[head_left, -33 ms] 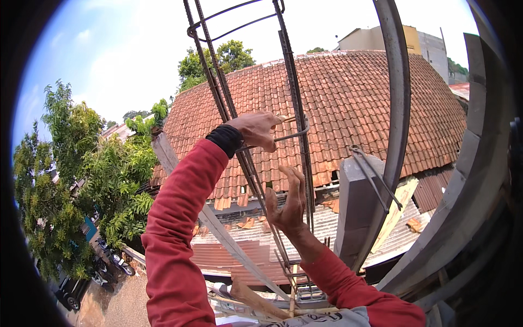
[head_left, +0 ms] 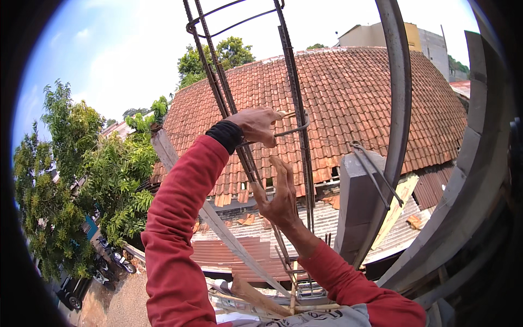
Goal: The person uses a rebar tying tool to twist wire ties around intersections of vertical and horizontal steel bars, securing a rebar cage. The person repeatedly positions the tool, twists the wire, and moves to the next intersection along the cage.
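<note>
A tall cage of ribbed steel bars [head_left: 295,87] rises in front of me. My left hand [head_left: 255,125], below a black wristband, is closed round a bent steel stirrup [head_left: 297,129], whose hooked end reaches the right-hand bar. Part of that stirrup is hidden behind the fingers. Lower down, my right hand [head_left: 279,203] is raised beside the bars, its fingers apart and nothing in them. Another stirrup [head_left: 234,30] circles the bars higher up.
On a grey post [head_left: 354,201] to the right rests a pair of pincers [head_left: 376,174]. A curved steel beam [head_left: 400,82] stands beside it. Wooden slats [head_left: 237,248] cross below. Beyond are a tiled roof [head_left: 348,103], trees [head_left: 71,180] and parked motorcycles [head_left: 117,256] far down.
My right hand has risen and shifted slightly left, closer to my left hand. The left hand keeps its hold on the stirrup, almost unmoved.
</note>
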